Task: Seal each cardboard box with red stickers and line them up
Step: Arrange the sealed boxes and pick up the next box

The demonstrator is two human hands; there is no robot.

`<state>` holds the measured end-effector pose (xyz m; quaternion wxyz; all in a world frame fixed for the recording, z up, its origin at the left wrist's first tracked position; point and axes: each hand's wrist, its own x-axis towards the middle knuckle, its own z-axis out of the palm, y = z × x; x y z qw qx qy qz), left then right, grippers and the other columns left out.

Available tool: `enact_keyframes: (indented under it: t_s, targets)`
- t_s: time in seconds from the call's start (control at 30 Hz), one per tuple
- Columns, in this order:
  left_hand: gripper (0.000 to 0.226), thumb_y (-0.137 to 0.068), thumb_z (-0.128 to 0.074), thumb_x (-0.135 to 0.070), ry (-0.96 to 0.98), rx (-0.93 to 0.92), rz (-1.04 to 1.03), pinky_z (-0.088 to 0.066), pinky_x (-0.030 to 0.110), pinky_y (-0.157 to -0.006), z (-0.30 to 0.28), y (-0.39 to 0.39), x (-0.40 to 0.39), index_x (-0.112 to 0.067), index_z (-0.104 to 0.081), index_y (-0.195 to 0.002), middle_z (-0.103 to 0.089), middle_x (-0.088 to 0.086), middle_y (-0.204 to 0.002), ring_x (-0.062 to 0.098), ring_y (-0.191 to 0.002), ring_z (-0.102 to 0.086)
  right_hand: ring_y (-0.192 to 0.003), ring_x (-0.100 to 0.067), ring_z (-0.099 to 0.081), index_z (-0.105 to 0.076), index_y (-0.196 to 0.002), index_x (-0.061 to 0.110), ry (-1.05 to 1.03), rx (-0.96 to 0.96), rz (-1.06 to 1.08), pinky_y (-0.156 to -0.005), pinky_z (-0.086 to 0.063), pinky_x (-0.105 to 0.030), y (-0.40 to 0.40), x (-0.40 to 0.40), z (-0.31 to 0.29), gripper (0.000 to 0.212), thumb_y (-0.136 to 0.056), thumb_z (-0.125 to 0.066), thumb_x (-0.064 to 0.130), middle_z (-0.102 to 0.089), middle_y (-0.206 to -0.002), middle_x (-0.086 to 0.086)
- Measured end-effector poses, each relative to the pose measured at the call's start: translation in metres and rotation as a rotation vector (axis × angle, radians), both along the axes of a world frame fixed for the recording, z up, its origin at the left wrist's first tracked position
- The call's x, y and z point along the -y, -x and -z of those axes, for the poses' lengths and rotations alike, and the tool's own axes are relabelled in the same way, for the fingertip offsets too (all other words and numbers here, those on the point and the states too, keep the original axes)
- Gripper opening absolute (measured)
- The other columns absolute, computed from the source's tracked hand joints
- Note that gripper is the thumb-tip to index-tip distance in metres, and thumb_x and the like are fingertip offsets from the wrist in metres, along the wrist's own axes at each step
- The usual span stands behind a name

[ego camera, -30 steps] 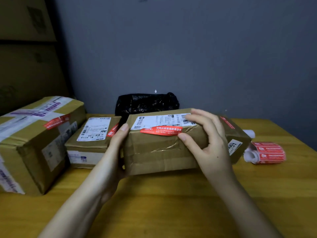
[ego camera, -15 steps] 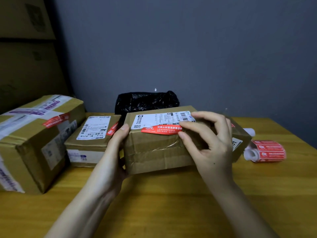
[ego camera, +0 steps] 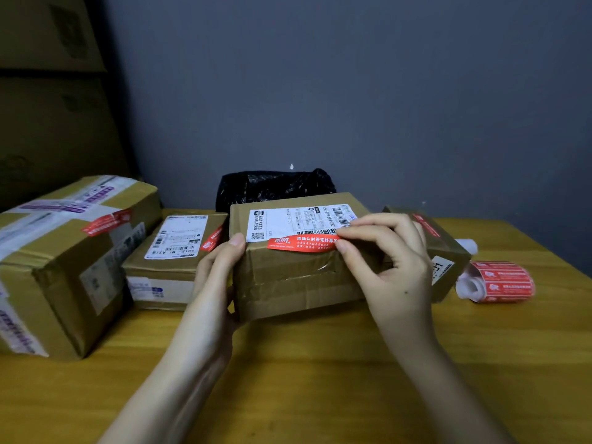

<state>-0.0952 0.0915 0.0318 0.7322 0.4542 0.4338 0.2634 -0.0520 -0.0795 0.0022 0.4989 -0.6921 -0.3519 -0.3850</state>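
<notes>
we hold the middle cardboard box [ego camera: 298, 267] on the wooden table [ego camera: 320, 379], with a red sticker [ego camera: 302, 243] folded over its near top edge, just below the white shipping label [ego camera: 298, 219]. our right hand [ego camera: 394, 270] has its fingers curled, thumb and forefinger pinching the sticker's right end against the box. our left hand [ego camera: 217, 277] grips the box's left near corner, thumb up on the top edge and fingers wrapped behind the side. left of it lies a flatter box [ego camera: 173, 261] with a red sticker on its right edge, and further left a large box [ego camera: 67, 261] with a red sticker on its top. to the right, behind our right hand, sits a small box [ego camera: 445, 251], also stickered. the sticker roll [ego camera: 499, 282] lies on the table at far right. a black plastic bag [ego camera: 272, 187] sits behind the boxes against the grey wall [ego camera: 352, 91]
</notes>
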Motion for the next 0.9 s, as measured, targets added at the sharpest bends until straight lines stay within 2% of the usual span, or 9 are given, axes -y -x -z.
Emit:
enact_keyframes:
  t_s: [0.07,0.13,0.2,0.33,0.4,0.5,0.57,0.7,0.9]
  targets:
    - [0.021,-0.097,-0.045,-0.039,-0.009,0.055,0.083,-0.031,0.028,-0.054,0.016,0.010,0.003,-0.019,-0.045,-0.103,-0.055,0.007,-0.103,0.020,-0.084,-0.053,-0.100,-0.017,-0.056,-0.074,-0.092,0.016,0.001,-0.022,-0.003,-0.088,-0.042,-0.018,-0.004,0.001,0.002,0.012,-0.084,-0.068,0.024,-0.062,-0.099,0.003]
    - [0.025,-0.086,-0.057,-0.049,-0.024,0.055,0.194,-0.039,0.029,-0.058,0.023,0.027,0.011,-0.025,-0.056,-0.095,-0.060,-0.003,-0.098,0.015,-0.086,-0.056,-0.101,-0.017,-0.056,-0.074,-0.091,0.017,0.004,-0.051,-0.003,-0.088,-0.043,-0.020,-0.005,-0.001,0.002,0.009,-0.084,-0.070,0.022,-0.061,-0.099,0.004]
    - [0.023,-0.079,-0.063,-0.052,-0.023,0.092,0.189,-0.044,0.033,-0.063,0.028,0.030,0.012,-0.031,-0.058,-0.089,-0.064,-0.006,-0.094,0.015,-0.089,-0.059,-0.102,-0.016,-0.056,-0.073,-0.089,0.017,-0.006,-0.076,-0.012,-0.088,-0.043,-0.021,-0.005,-0.001,0.002,0.008,-0.083,-0.071,0.021,-0.061,-0.099,0.005]
    - [0.029,-0.092,-0.055,-0.034,-0.100,0.086,0.158,-0.044,0.040,-0.081,0.020,0.020,0.007,-0.021,-0.054,-0.119,-0.063,0.002,-0.111,0.023,-0.100,-0.059,-0.104,-0.010,-0.050,-0.072,-0.087,0.020,0.017,-0.088,0.061,-0.090,-0.038,-0.018,-0.005,-0.002,0.004,0.015,-0.083,-0.065,0.033,-0.058,-0.103,0.010]
    - [0.048,-0.081,-0.063,-0.043,-0.168,0.219,0.202,-0.047,0.038,-0.085,0.026,0.035,0.017,-0.026,-0.050,-0.124,-0.063,-0.006,-0.110,0.012,-0.099,-0.060,-0.104,-0.006,-0.044,-0.071,-0.086,0.023,0.024,-0.097,0.130,-0.089,-0.037,-0.024,-0.005,-0.003,0.006,0.016,-0.082,-0.064,0.037,-0.055,-0.103,0.012]
    - [0.077,-0.059,-0.065,-0.057,-0.226,0.335,0.220,-0.048,0.039,-0.093,0.033,0.052,0.030,-0.033,-0.048,-0.130,-0.062,-0.011,-0.122,0.003,-0.107,-0.060,-0.101,-0.003,-0.039,-0.072,-0.087,0.024,0.018,-0.124,0.173,-0.086,-0.037,-0.022,-0.003,-0.006,0.008,0.020,-0.082,-0.062,0.041,-0.051,-0.100,0.011]
    - [0.079,-0.058,-0.065,-0.054,-0.268,0.367,0.188,-0.045,0.041,-0.100,0.036,0.048,0.028,-0.031,-0.047,-0.131,-0.061,-0.010,-0.122,0.003,-0.109,-0.058,-0.098,-0.003,-0.042,-0.071,-0.088,0.022,0.011,-0.160,0.152,-0.083,-0.041,-0.021,-0.001,-0.008,0.009,0.023,-0.083,-0.061,0.042,-0.051,-0.099,0.011]
    - [0.082,-0.059,-0.078,-0.050,-0.287,0.409,0.133,-0.042,0.044,-0.104,0.040,0.042,0.028,-0.030,-0.046,-0.132,-0.058,-0.013,-0.123,0.003,-0.114,-0.055,-0.092,-0.011,-0.057,-0.067,-0.091,0.020,0.002,-0.246,0.067,-0.076,-0.053,-0.035,0.002,-0.011,0.011,0.010,-0.086,-0.064,0.028,-0.055,-0.097,0.012]
    - [0.079,-0.064,-0.076,-0.051,-0.300,0.424,0.082,-0.042,0.045,-0.105,0.049,0.038,0.026,-0.031,-0.044,-0.133,-0.056,-0.015,-0.127,0.005,-0.118,-0.054,-0.090,-0.004,-0.059,-0.064,-0.093,0.023,0.011,-0.328,0.048,-0.071,-0.052,-0.024,0.004,-0.015,0.011,0.004,-0.089,-0.063,0.024,-0.058,-0.096,0.017]
